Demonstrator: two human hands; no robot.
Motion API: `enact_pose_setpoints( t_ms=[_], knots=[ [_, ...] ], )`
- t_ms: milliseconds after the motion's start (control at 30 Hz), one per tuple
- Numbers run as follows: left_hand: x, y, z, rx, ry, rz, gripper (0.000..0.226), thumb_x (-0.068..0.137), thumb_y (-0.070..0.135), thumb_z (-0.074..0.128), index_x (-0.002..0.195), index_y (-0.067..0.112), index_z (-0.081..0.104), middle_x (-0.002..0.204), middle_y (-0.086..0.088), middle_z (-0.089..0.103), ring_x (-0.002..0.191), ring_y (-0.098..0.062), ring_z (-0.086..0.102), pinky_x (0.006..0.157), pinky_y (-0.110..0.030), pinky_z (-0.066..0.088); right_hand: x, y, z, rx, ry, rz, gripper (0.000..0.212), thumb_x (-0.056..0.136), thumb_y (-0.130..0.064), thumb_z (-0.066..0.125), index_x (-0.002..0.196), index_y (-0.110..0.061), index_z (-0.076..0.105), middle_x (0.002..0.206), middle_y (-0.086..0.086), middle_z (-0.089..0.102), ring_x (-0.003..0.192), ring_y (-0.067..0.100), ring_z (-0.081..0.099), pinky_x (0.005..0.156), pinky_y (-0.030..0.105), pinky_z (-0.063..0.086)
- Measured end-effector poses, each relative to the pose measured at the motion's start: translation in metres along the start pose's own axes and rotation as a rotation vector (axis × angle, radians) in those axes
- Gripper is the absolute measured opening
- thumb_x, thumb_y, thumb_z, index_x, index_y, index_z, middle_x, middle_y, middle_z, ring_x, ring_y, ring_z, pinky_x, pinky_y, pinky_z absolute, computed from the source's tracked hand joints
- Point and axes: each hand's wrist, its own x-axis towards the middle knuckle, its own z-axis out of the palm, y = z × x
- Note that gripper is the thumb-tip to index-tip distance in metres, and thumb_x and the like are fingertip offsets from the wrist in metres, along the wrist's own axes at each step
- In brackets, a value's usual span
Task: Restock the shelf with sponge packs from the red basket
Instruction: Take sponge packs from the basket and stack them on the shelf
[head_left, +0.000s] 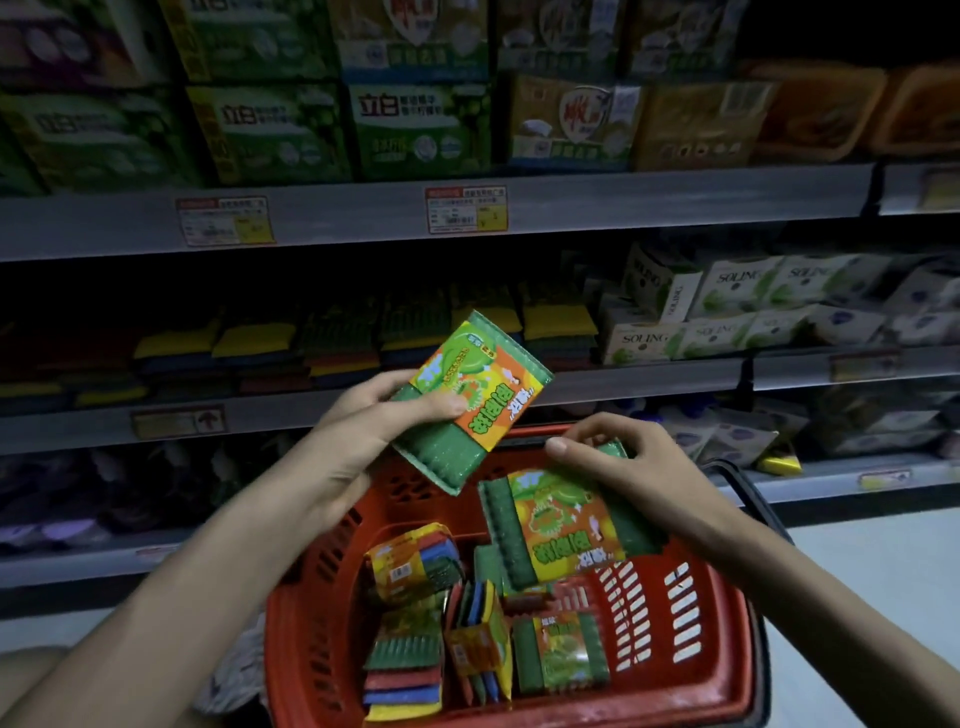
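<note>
While the left hand (374, 421) pinches a green sponge pack (467, 400) near its lower left edge, thumb pressed on the orange label and fingers behind, the pack hangs tilted above the far rim of the red basket (291, 623), its upper corner in front of the grey shelf edge (623, 384). Behind it, low stacks of yellow, green and red sponges (311, 343) lie on the middle shelf, with dark open room above them up to the next board. Further right, the right hand (623, 457) curls its fingers over the far end of a second green pack (561, 525), thumb pointing left along that edge; this pack lies slanted over the basket's right half, its near corner close to the slotted right wall. Below both, more packs lie loose in the basket: multi-coloured ones (410, 566) at left and centre, a green one (563, 652) towards the front. A black handle (748, 488) arcs past the right wrist, and white SOLING boxes (727, 312) fill the shelf at far right.
</note>
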Motion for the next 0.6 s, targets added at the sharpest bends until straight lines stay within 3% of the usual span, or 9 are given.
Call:
enact_pose_setpoints(
  t_ms=[100,233,367,533,600],
  knots=[
    [0.001,0.002,-0.005,0.093,0.106,0.115,0.090,0.038,0.039,0.098,0.123,0.030,0.069,0.112,-0.004,0.077,0.097,-0.025,0.077,0.091,-0.046,0.061,0.001,0.001,-0.006,-0.002,-0.028,-0.032,0.036,0.078,-0.053,0.077,0.101,-0.026,0.073,0.098,-0.006,0.075,0.082,0.015,0.077,0.076,0.037,0.064],
    [0.002,0.000,-0.005,0.291,0.115,0.234,0.097,0.042,0.031,0.105,0.130,0.033,0.064,0.120,-0.002,0.071,0.099,-0.018,0.075,0.091,-0.043,0.061,0.003,0.001,-0.005,-0.024,-0.056,-0.073,0.038,0.078,-0.054,0.078,0.110,-0.034,0.072,0.105,-0.010,0.072,0.087,0.009,0.076,0.079,0.034,0.062],
    [0.004,0.001,-0.003,0.448,0.071,0.332,0.109,0.040,0.048,0.102,0.138,0.041,0.055,0.126,-0.002,0.066,0.106,-0.013,0.071,0.091,-0.032,0.060,0.007,0.001,-0.002,0.037,-0.075,-0.073,0.036,0.088,-0.063,0.067,0.118,-0.044,0.069,0.113,-0.010,0.075,0.093,0.013,0.077,0.089,0.046,0.061],
    [0.002,0.010,0.004,0.387,-0.009,0.414,0.104,0.058,0.021,0.095,0.149,0.034,0.046,0.124,0.009,0.068,0.109,0.003,0.067,0.086,-0.010,0.051,0.012,0.001,-0.001,0.157,-0.177,-0.038,0.045,0.088,-0.047,0.072,0.131,-0.043,0.059,0.112,-0.006,0.077,0.092,0.022,0.078,0.089,0.048,0.062],
    [0.004,0.013,0.007,0.340,-0.052,0.435,0.105,0.060,0.015,0.093,0.151,0.029,0.045,0.129,0.010,0.067,0.113,0.006,0.065,0.088,-0.008,0.049,0.011,-0.001,-0.001,0.189,-0.185,-0.036,0.047,0.089,-0.041,0.074,0.133,-0.044,0.056,0.112,-0.004,0.077,0.091,0.024,0.078,0.087,0.047,0.063]
  ],
)
